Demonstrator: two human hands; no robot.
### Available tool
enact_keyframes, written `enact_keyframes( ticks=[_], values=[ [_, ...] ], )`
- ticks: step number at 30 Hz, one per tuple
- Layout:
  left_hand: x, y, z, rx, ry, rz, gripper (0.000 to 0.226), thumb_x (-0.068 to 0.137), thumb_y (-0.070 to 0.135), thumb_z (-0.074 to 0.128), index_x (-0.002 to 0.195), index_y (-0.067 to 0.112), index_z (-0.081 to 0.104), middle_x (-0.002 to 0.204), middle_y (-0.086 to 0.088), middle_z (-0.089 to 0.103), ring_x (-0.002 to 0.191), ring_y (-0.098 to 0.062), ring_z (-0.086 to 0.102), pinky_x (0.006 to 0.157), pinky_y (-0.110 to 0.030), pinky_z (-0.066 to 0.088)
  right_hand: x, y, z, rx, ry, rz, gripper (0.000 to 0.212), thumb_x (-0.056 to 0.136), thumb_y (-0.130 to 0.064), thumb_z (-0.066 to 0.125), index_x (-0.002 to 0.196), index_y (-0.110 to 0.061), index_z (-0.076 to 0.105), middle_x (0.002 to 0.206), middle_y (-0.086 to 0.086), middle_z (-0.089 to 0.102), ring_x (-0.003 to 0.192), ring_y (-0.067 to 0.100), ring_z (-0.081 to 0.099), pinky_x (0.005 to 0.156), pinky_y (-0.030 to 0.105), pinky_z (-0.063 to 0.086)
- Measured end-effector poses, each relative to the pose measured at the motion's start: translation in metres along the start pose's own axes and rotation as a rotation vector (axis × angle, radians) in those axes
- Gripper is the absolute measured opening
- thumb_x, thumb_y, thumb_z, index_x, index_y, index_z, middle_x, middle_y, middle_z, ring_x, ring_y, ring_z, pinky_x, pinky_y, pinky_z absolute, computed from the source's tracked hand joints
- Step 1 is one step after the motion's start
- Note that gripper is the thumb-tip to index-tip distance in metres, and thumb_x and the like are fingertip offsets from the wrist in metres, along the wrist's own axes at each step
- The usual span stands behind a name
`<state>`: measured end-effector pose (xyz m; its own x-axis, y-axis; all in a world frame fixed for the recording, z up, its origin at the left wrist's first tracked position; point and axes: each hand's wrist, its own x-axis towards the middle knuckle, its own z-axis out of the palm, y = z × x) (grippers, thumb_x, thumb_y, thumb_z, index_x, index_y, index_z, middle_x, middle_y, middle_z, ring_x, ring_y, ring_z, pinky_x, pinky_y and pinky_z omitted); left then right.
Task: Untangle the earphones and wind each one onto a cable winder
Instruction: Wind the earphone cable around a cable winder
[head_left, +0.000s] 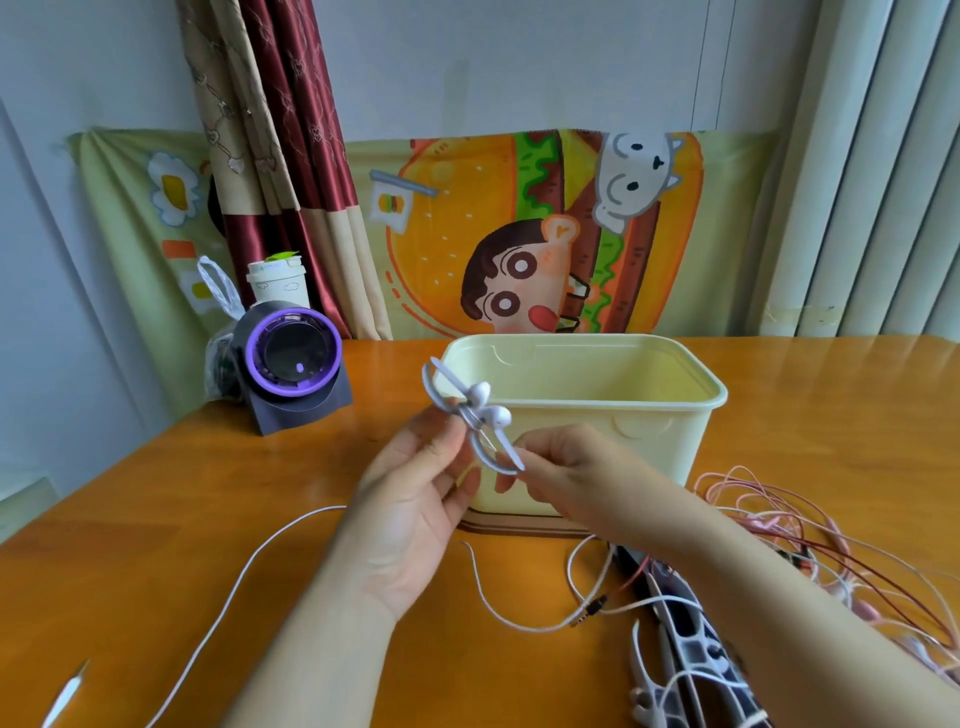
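A grey bone-shaped cable winder (457, 410) is held up in front of the cream tub. My left hand (415, 499) pinches its middle. Two white earbuds (491, 405) sit against the winder's centre. My right hand (566, 478) pinches the winder's lower end and the earbud stems. The white earphone cable (249, 571) trails down and loops left across the table. A tangle of pink and red earphone cables (779, 540) lies at the right. More winders (675, 670) lie at the bottom right, partly under my right forearm.
A cream plastic tub (582, 405) stands open mid-table behind my hands. A purple and grey device (293, 364) sits at the back left beside a plastic bag and a cup. A white object (65, 696) lies at the bottom left edge.
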<state>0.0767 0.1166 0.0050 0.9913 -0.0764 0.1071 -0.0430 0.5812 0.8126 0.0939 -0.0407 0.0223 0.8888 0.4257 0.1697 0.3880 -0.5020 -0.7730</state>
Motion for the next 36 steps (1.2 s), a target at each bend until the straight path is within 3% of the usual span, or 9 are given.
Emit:
enact_keyframes(
  ticks=[4,10,15,18,21,24,29,33,36],
  values=[
    [0.002,-0.001,-0.003,0.009,0.101,-0.009,0.022,0.075,0.021,0.06,0.095,0.022,0.069,0.093,0.003,0.075,0.089,-0.01,0.07,0.088,-0.027,0.047,-0.001,-0.005,0.001,-0.137,-0.05,-0.013,0.026,0.099,-0.027,0.047,0.089,-0.017,0.069,0.056,0.002,0.036,0.047,0.01,0.029,0.046,0.02,0.026],
    [0.005,-0.006,-0.006,0.014,0.109,0.016,0.034,0.077,0.018,0.061,0.11,0.014,0.069,0.104,-0.004,0.074,0.094,-0.012,0.069,0.094,-0.029,0.048,-0.006,-0.01,-0.004,-0.166,-0.16,0.038,0.032,0.1,-0.029,0.042,0.082,-0.018,0.067,0.057,0.001,0.041,0.048,0.011,0.032,0.048,0.02,0.029],
    [0.006,-0.012,-0.012,0.232,0.144,0.128,0.043,0.077,0.017,0.067,0.116,0.002,0.061,0.11,-0.016,0.071,0.095,-0.023,0.067,0.091,-0.039,0.052,-0.012,-0.02,-0.007,-0.064,-0.284,0.046,0.034,0.101,-0.023,0.041,0.077,-0.013,0.063,0.052,-0.01,0.041,0.048,0.005,0.032,0.048,0.014,0.029],
    [0.007,-0.016,-0.013,0.474,0.129,0.18,0.039,0.07,0.027,0.083,0.105,0.017,0.067,0.101,-0.008,0.074,0.092,-0.023,0.068,0.091,-0.048,0.052,-0.014,-0.029,-0.009,-0.174,-0.211,-0.033,0.035,0.1,-0.026,0.042,0.078,-0.008,0.063,0.049,-0.01,0.041,0.046,0.004,0.035,0.048,0.014,0.031],
    [0.005,-0.018,-0.01,0.598,0.036,0.168,0.04,0.065,0.052,0.083,0.097,0.033,0.071,0.094,0.0,0.073,0.092,-0.02,0.068,0.086,-0.041,0.051,-0.018,-0.034,-0.019,-0.255,-0.081,-0.113,0.034,0.098,-0.029,0.046,0.078,-0.01,0.066,0.05,-0.009,0.043,0.047,0.004,0.039,0.051,0.016,0.033],
    [0.001,-0.015,-0.004,0.601,-0.068,0.121,0.044,0.065,0.057,0.079,0.101,0.035,0.071,0.105,0.0,0.073,0.102,-0.025,0.067,0.086,-0.038,0.047,-0.019,-0.033,-0.032,-0.25,0.1,-0.147,0.032,0.095,-0.032,0.052,0.074,-0.012,0.067,0.046,-0.014,0.048,0.047,0.003,0.04,0.05,0.014,0.033],
    [-0.004,-0.013,0.002,0.478,-0.22,0.044,0.043,0.074,0.036,0.067,0.112,0.015,0.065,0.109,-0.011,0.073,0.098,-0.025,0.069,0.076,-0.028,0.049,-0.017,-0.029,-0.042,-0.241,0.32,-0.23,0.028,0.08,-0.041,0.066,0.073,-0.015,0.065,0.053,-0.007,0.048,0.047,0.005,0.04,0.047,0.015,0.032],
    [-0.006,-0.009,0.004,0.316,-0.279,0.01,0.027,0.085,0.013,0.068,0.111,0.008,0.065,0.108,-0.021,0.071,0.09,-0.025,0.07,0.075,-0.025,0.055,-0.012,-0.022,-0.042,-0.03,0.406,-0.205,0.03,0.079,-0.042,0.064,0.071,-0.012,0.062,0.049,-0.01,0.042,0.045,0.003,0.034,0.044,0.012,0.027],
    [-0.006,-0.01,0.002,0.285,-0.32,-0.002,0.027,0.081,0.01,0.06,0.107,0.008,0.067,0.107,-0.022,0.071,0.089,-0.025,0.071,0.074,-0.024,0.055,-0.008,-0.015,-0.038,0.134,0.38,-0.15,0.032,0.078,-0.043,0.062,0.072,-0.011,0.061,0.045,-0.01,0.039,0.043,0.004,0.032,0.044,0.014,0.027]
  ],
)
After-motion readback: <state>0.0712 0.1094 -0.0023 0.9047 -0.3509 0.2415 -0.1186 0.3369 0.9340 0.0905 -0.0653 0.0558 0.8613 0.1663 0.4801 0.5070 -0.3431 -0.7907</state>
